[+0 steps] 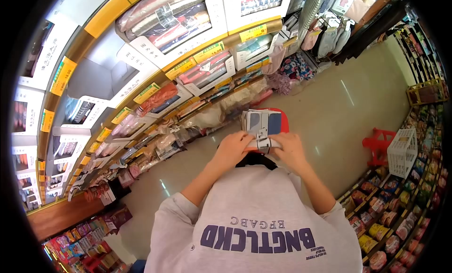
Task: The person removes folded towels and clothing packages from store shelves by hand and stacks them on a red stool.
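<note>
Both hands meet in front of my chest at a small pale folded cloth item (262,144) with a black-and-white label band. My left hand (235,147) has its fingers closed on its left end. My right hand (288,149) pinches the right end. Just beyond, against or under the held item, is a stack of flat packs (263,122) in grey-blue and white. A red surface (283,120), perhaps a stool top, shows around the stack's edge. How the held item rests on the stack is partly hidden by my fingers.
A shelf (202,56) with white boxes of rolled textiles and yellow price tags runs along the left. At right stand a red stool (378,146) and a white basket (402,153), beside shelves of packaged goods (376,230). Clothing (329,40) hangs at the back.
</note>
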### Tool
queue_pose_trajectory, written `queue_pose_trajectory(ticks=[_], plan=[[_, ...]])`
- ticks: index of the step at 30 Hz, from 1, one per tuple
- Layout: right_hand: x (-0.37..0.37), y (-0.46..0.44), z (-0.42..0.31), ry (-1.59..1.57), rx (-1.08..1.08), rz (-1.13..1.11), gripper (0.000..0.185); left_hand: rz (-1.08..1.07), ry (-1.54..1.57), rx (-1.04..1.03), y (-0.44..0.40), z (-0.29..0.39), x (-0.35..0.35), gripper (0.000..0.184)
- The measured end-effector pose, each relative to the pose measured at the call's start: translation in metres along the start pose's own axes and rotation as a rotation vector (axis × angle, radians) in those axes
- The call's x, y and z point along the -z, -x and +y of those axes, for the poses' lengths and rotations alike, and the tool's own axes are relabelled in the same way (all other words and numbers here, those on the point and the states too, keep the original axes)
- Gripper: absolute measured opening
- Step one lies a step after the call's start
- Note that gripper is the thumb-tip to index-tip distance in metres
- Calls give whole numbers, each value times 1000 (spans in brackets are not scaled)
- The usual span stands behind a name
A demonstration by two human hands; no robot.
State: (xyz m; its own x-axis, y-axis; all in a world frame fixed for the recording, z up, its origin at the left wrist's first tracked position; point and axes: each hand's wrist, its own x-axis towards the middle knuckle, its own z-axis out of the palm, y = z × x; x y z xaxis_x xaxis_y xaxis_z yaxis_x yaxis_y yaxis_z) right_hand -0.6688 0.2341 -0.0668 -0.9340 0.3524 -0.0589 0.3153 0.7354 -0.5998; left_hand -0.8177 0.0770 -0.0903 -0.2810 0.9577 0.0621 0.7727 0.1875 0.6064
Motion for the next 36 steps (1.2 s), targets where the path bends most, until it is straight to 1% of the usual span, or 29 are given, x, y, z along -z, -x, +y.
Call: queue_pose_trajectory(ticks=[1,3,4,5,7,8,9,10,11,14,17,18,20,22,23,24,25,27,29,31,32,33,35,36], plan=[[-10,5,12,-3,-2,-7,29,-3,3,6,4,-4,-10,33],[-21,15,30,-56,13,-168,30,-199,53,33,10,-6,-25,33],[-22,19,34,-89,-34,-259,31,-256,71,67,13,-5,-32,34],[-23,22,37,-96,-50,-268,31,-272,83,69,15,-4,-38,34],[-25,24,45,-274,-122,-433,29,-329,115,70,15,-2,-44,35],[-23,24,47,-285,-111,-434,28,-343,125,70,15,-1,-46,35],[-24,24,50,-290,-122,-438,28,-298,112,52,13,1,-47,34],[-25,24,54,-258,-82,-409,33,-250,96,35,10,2,-47,33],[-26,24,57,-226,-39,-380,37,-254,100,36,7,3,-46,33],[-19,18,52,-154,-74,-400,38,-235,78,56,1,3,-43,33],[-18,9,48,-90,-63,-399,38,-176,37,121,0,2,-37,32],[-20,6,47,-85,-49,-399,38,-172,-20,150,1,0,-34,31],[-30,-3,48,-156,-60,-442,41,-151,-84,187,5,-2,-26,31],[-37,-11,38,-128,-49,-426,40,-32,-90,218,11,-3,-16,29],[-40,-17,32,-107,-53,-409,40,-8,-99,226,14,-3,-9,29],[-42,-23,25,-16,-15,-410,43,17,-84,288,18,-1,0,29],[-43,-30,15,-5,16,-408,43,45,-71,352,22,-2,8,28],[-44,-43,-4,129,9,-477,41,117,-79,382,32,-7,18,28],[-49,-59,-21,121,71,-434,40,187,-83,409,41,-13,30,28],[-46,-76,-47,-9,16,-498,40,340,-108,446,51,-18,47,29],[-58,-83,-45,-51,96,-416,40,403,-112,448,55,-21,58,29],[-53,-88,-60,-39,117,-412,40,426,-119,450,60,-18,73,29],[-25,-90,-113,-149,221,-212,37,644,-105,435,70,-6,107,28],[-10,-88,-139,-176,330,-112,39,754,-81,382,77,3,124,28]])
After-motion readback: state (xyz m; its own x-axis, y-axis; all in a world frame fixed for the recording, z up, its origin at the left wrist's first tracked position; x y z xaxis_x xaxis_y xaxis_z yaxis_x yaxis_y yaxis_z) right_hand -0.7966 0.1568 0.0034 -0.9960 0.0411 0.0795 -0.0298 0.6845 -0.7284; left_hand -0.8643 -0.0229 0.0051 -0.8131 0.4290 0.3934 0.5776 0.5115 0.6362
